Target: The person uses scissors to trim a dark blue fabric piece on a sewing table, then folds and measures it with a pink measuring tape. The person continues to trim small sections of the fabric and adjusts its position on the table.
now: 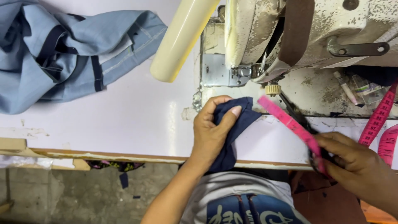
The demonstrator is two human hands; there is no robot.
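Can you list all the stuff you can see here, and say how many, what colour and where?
worn white sewing machine: one, off-white, chipped, top right on the table
cream cylindrical tube: one, pale yellow, top centre, slanting over the table
white flat table: one, white, across the middle
light blue fabric garment with dark trim: one, bunched, top left on the table
dark navy cloth piece: one, centre, hanging over the table edge
pink measuring tape: one, pink, right side, also running past the right hand
black scissors: one pair, black, blurred, right of centre
left hand: one, gripping the navy cloth
right hand: one, bottom right, holding the scissors
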